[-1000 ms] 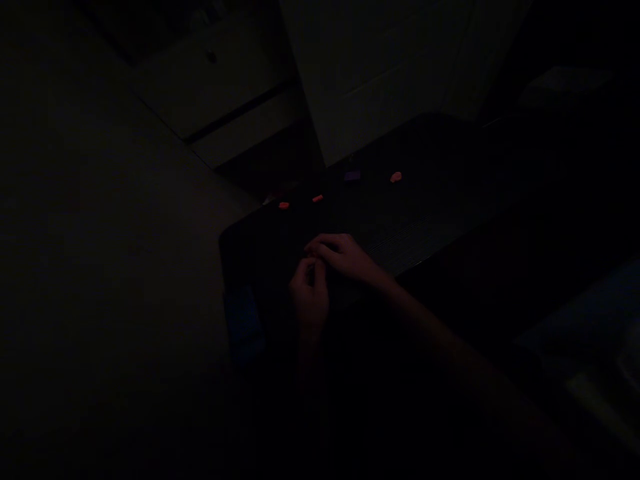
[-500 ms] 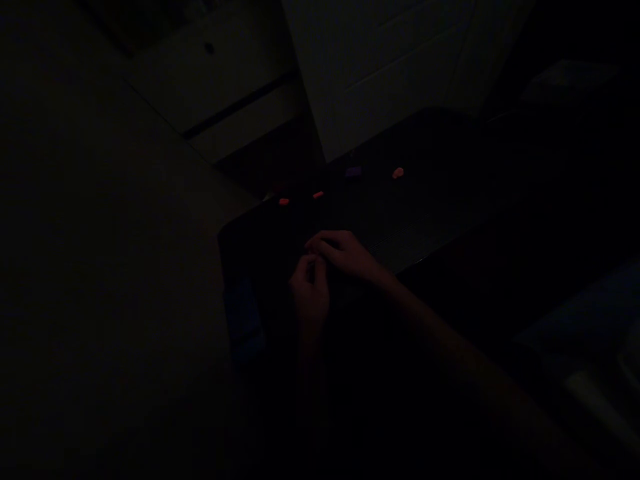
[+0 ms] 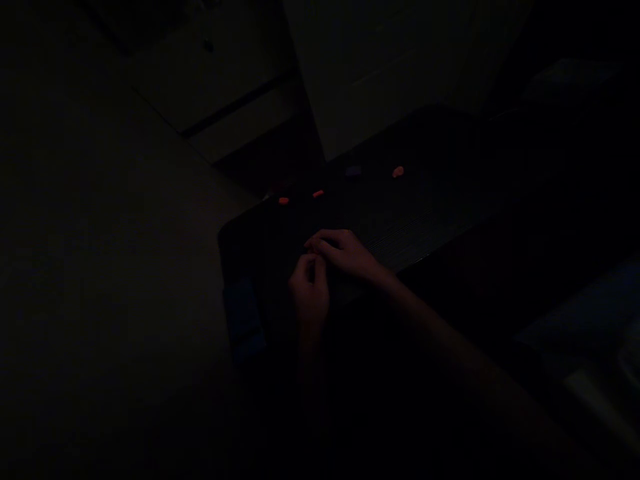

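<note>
The view is very dark. My left hand (image 3: 310, 287) is closed, its thumb and fingers pinched together at the tips. My right hand (image 3: 343, 252) reaches in from the right, also closed, and its fingertips meet those of the left. Whatever small thing sits between the fingertips is hidden. Both hands are over the dark table (image 3: 400, 233). Beyond them lie an orange lump (image 3: 284, 201) and a short orange stick (image 3: 319, 194). Farther right are a dark purple block (image 3: 353, 172) and a paler orange lump (image 3: 398, 172).
A flat dark blue object (image 3: 244, 320) lies along the table's left edge, beside my left forearm. Behind the table stand a pale panel (image 3: 380, 87) and a pale drawer front (image 3: 240, 80). Bluish cloth (image 3: 585, 313) shows dimly at the right.
The picture has grown darker. Both hands hold nearly the same place, with only a slight shift at the fingertips. The pieces on the table have not moved.
</note>
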The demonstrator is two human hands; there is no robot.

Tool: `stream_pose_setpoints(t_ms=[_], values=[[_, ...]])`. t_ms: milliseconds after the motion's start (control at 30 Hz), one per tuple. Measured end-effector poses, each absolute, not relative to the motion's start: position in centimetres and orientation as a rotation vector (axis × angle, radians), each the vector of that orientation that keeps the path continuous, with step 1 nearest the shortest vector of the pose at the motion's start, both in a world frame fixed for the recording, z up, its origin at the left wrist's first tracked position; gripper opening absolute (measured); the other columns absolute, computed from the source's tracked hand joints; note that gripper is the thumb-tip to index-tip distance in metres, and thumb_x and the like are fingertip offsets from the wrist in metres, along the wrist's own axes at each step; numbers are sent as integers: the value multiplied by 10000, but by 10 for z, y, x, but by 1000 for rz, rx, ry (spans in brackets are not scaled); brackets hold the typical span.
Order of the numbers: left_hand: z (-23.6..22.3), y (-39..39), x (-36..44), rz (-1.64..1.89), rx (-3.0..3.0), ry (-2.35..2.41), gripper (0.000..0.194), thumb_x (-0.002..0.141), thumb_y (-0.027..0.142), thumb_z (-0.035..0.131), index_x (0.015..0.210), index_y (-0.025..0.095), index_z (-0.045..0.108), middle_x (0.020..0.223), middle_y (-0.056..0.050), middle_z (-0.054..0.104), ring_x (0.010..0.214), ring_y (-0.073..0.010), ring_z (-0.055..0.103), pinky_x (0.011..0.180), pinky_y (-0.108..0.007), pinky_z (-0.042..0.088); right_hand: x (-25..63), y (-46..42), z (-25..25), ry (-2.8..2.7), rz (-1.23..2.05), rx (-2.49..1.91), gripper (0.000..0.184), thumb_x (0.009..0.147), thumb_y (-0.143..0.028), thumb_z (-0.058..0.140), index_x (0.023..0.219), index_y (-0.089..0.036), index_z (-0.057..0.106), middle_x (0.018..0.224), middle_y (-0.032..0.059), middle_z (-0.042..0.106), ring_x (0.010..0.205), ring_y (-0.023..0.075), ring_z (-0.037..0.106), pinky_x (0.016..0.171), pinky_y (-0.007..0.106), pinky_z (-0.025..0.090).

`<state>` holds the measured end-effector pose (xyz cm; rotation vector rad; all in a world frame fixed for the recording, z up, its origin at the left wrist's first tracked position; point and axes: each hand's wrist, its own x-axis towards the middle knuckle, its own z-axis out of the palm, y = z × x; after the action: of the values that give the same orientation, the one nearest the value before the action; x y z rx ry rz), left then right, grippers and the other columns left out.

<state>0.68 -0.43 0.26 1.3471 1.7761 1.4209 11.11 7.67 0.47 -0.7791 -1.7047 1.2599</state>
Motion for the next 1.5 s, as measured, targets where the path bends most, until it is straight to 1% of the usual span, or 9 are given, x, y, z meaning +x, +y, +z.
stream_pose_setpoints(t_ms=[333, 633, 900, 1167, 1400, 1500], values=[[5, -5, 7, 1411, 1343, 1788, 176, 924, 338, 571, 831, 199, 626, 721, 18, 614, 668, -124, 580, 616, -216, 440, 111, 76, 7, -1702, 1266, -783, 220, 950, -221, 546, 931, -153, 755, 940, 35, 768, 890, 165, 701, 803, 261, 495], [6, -4, 9, 1446, 1361, 1755, 166, 925, 317, 568, 822, 198, 622, 711, 20, 613, 662, -122, 588, 604, -212, 436, 111, 77, 7, -1707, 1263, -788, 232, 947, -227, 539, 933, -167, 762, 932, 27, 767, 879, 166, 701, 787, 262, 496], [4, -4, 8, 1434, 1353, 1749, 170, 930, 338, 568, 849, 203, 632, 791, -5, 658, 754, -143, 631, 667, -230, 470, 112, 76, 8, -1716, 1253, -792, 233, 948, -237, 538, 925, -162, 758, 930, 32, 766, 884, 167, 701, 797, 267, 493], [7, -5, 9, 1439, 1361, 1756, 178, 931, 329, 568, 813, 204, 612, 721, 16, 616, 678, -129, 589, 621, -223, 438, 112, 75, 8, -1710, 1257, -796, 236, 946, -235, 535, 932, -155, 757, 933, 37, 768, 883, 172, 703, 791, 269, 496], [6, -5, 9, 1424, 1350, 1752, 181, 933, 337, 561, 821, 206, 614, 714, 21, 600, 668, -125, 566, 626, -221, 430, 112, 75, 9, -1709, 1266, -810, 231, 949, -230, 532, 928, -168, 754, 934, 26, 769, 887, 164, 701, 799, 260, 496], [7, -5, 9, 1427, 1344, 1761, 194, 928, 351, 564, 810, 204, 609, 736, 13, 614, 692, -127, 582, 646, -221, 440, 113, 74, 10, -1710, 1270, -810, 234, 949, -231, 531, 930, -165, 755, 938, 31, 767, 890, 167, 699, 805, 264, 498]])
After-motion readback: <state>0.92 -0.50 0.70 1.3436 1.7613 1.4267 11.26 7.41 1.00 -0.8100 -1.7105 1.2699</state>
